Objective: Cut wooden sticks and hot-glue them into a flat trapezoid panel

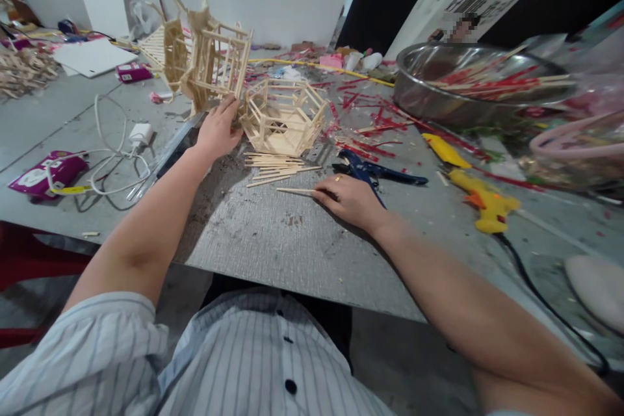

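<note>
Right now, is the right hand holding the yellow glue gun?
No, the right hand holds a thin wooden stick, while the yellow glue gun lies apart from it on the table.

"What a shirt (234,364) we have here: pale blue-white, slim grey-blue stripes running down the front!"

"And look at those buttons (291,387), dark and round, lined up down the middle!"

"Over to the left sleeve (107,344): same stripes, loose and creased, finishing in a plain band near the elbow, with the left forearm (151,227) bare below it."

"On the other side, just a sliver of pale cloth (509,413) at the bottom edge, then a bare right forearm (453,292)."

"And there's the sparkle: a gold-coloured ring (338,178) on the right hand (351,201)!"
</note>
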`<state>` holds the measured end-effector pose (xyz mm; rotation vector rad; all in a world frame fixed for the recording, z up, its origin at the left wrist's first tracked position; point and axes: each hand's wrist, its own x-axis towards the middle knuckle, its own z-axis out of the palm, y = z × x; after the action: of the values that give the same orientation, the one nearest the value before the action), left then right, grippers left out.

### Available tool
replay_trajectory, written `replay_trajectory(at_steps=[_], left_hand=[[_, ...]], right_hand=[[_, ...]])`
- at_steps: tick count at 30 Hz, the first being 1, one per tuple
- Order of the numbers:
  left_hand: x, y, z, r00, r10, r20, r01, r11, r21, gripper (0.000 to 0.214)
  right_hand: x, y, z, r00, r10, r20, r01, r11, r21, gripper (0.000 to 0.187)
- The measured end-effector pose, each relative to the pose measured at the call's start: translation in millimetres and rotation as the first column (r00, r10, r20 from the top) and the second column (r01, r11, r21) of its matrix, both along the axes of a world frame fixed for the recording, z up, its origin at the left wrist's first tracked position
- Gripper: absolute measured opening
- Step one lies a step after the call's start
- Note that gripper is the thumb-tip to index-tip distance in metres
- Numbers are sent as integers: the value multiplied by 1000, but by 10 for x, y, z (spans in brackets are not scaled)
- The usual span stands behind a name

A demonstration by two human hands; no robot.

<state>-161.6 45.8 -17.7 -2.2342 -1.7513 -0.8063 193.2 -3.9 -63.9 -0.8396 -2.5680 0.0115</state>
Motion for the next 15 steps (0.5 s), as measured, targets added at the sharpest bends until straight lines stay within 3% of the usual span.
replay_trajectory(at_steps=[5, 10, 12, 15], left_hand=[[25, -18, 37, 999, 18, -38, -20, 999, -40, 62], [173, -140, 135, 992, 103, -74, -105, 994, -14, 35], [290, -228, 187, 992, 87, -89, -84, 996, 33, 27], [555, -428, 282, 992, -5, -126, 18, 994, 104, 31]], right_hand=[[2, 8, -27, 1000, -2, -6, 2, 1000, 6, 32], [3, 3, -20, 1000, -5, -3, 5, 1000, 2, 32], [3, 0, -10, 1000, -8, 5, 8, 1000, 4, 33], [-2, -5, 6, 999, -18, 30, 18, 1000, 6, 33]])
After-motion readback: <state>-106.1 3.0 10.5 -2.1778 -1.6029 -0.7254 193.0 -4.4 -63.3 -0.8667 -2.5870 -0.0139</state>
